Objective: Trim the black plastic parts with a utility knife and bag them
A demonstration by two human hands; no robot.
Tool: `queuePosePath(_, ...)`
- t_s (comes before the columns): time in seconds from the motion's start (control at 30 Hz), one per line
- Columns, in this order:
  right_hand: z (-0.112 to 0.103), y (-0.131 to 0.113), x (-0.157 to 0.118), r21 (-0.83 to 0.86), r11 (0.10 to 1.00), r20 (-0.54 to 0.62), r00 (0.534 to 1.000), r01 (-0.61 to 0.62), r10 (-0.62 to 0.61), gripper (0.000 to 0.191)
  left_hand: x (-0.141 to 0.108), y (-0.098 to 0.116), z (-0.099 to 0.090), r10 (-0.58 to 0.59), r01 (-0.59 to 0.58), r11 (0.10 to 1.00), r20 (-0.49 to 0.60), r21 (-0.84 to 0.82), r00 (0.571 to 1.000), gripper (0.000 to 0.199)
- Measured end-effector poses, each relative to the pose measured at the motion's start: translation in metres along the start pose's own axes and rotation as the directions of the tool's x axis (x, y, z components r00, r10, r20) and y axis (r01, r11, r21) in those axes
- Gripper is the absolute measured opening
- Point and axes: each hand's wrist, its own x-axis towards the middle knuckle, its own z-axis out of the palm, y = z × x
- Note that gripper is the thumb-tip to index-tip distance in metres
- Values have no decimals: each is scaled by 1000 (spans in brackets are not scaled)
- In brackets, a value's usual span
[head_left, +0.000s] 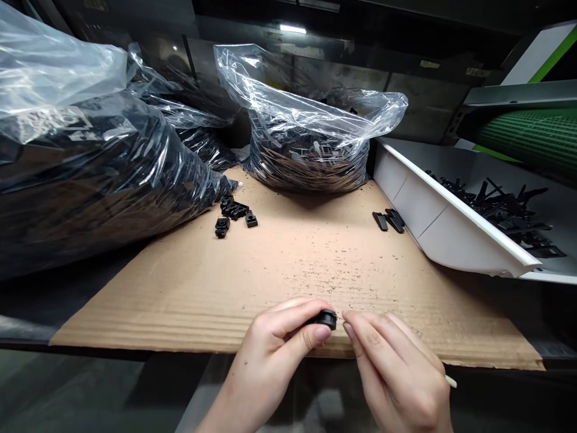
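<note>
At the cardboard's front edge, my left hand (282, 340) is closed around a small black plastic part (328, 319), with its rounded end sticking out between thumb and index finger. Just to the right, my right hand (399, 361) is closed in a pinch, its fingertips a small gap away from the part. A pale rod end of a slim tool (451, 381) pokes out behind the right hand; most of the tool is hidden in the fingers, so its kind does not show. Small black shavings (347, 270) lie scattered on the cardboard (189, 288) beyond both hands.
Several black blocks (234, 209) lie left, beside a large plastic bag (90, 174). Another bag (311, 144) full of black parts stands at the back. On the right, flat black pieces (388, 220) lie against a white tray (424, 210) holding black parts (509, 210).
</note>
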Motion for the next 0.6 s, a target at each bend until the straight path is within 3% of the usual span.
queuePosePath(0.13, -5, -4, 6, 94, 985, 109, 985, -142, 131, 23, -1, -2, -1, 16, -16, 1000, 3, -1, 1000, 22)
queuePosePath(0.27, -17, -7, 21, 292, 844, 430, 850, -450, 305, 21, -4, -4, -1, 56, -57, 998, 30, 16, 998, 18)
queuePosePath(0.33, -22, -8, 27, 305, 805, 518, 798, -508, 308, 23, -6, -5, -1, 87, -88, 996, 38, 23, 995, 17)
queuePosePath(0.5, -24, -6, 28, 332, 750, 585, 748, -573, 313, 24, -8, -5, 0, 123, -124, 992, 43, 27, 992, 18)
queuePosePath(0.57, -24, -1, 30, 372, 641, 683, 666, -671, 301, 25, -8, -5, 0, 129, -131, 991, 59, 32, 990, 19)
queuePosePath(0.6, -25, 3, 31, 379, 548, 767, 585, -746, 266, 25, -7, -4, 0, 129, -131, 991, 65, 33, 989, 20)
